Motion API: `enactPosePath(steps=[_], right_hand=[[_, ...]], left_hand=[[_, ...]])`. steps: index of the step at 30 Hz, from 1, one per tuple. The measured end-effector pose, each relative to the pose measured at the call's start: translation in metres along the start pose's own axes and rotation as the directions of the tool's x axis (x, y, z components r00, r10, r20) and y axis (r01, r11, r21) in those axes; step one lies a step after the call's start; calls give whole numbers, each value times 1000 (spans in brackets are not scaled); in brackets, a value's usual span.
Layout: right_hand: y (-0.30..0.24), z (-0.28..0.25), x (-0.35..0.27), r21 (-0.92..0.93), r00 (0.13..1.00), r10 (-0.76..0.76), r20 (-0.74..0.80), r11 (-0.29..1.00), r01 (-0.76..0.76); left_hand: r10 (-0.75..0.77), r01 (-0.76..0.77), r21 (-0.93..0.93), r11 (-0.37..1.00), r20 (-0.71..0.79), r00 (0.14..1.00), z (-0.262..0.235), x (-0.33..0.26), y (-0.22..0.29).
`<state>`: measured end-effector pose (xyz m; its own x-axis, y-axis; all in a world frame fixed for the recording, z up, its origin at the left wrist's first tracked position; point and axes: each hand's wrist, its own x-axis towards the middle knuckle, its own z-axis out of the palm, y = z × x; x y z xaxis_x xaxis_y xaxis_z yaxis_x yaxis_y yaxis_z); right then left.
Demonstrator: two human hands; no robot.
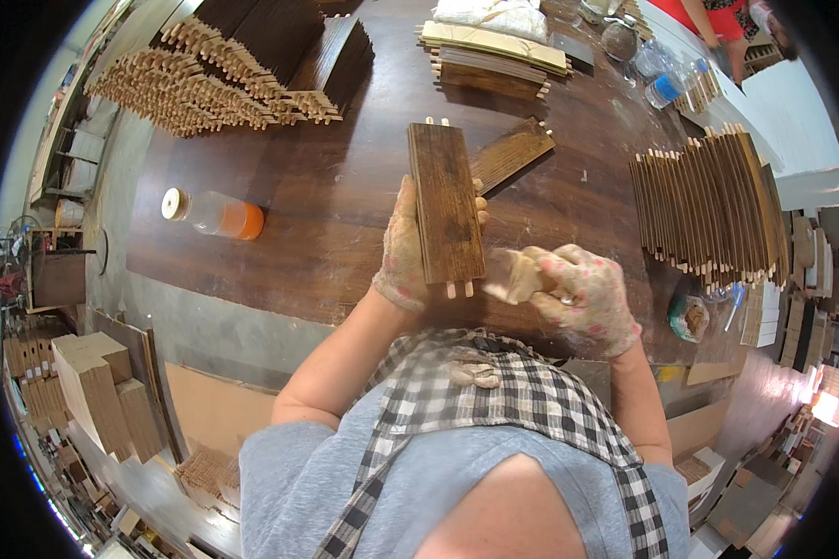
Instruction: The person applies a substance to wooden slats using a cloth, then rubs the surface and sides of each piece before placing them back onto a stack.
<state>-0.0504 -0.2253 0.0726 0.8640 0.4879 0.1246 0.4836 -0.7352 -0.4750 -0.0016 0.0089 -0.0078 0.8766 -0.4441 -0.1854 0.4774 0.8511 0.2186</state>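
Both my hands wear pale work gloves with pink dots. My left hand [400,252] grips a dark-stained wooden slat [446,200] by its long sides, with fingertips showing past the right edge. Pale dowel pegs stick out of both its ends. My right hand [587,291] is closed on a beige folded pad [513,278], just right of the slat's near end. Motion smears the pad, so its material is unclear. Behind the held slat, a second dark slat with pegs [520,154] lies slantwise on the brown table [317,224].
Large stacks of pegged slats [242,79] fill the far left, and a leaning row [708,207] stands at right. A jar of orange liquid [216,216] lies at left. Far back are more slats [489,70], a water bottle [667,88] and another person's arm [702,23].
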Motion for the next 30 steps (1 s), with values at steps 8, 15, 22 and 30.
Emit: enactPosePath(steps=[8,15,22,30], right_hand=[[-26,-9,25,120,991,-109,-77,986,118],[1,-14,69,-106,978,-151,-144,985,137],[1,-31,92,-188,978,-169,-119,971,145],[18,-34,95,-272,986,-84,-143,961,43]], left_hand=[[-87,92,131,987,-43,995,4,0,-18],[-114,156,157,975,-246,963,30,-10,-32],[-178,202,259,945,-114,977,-6,-14,-32],[-223,228,98,969,-61,973,-6,-9,-38]])
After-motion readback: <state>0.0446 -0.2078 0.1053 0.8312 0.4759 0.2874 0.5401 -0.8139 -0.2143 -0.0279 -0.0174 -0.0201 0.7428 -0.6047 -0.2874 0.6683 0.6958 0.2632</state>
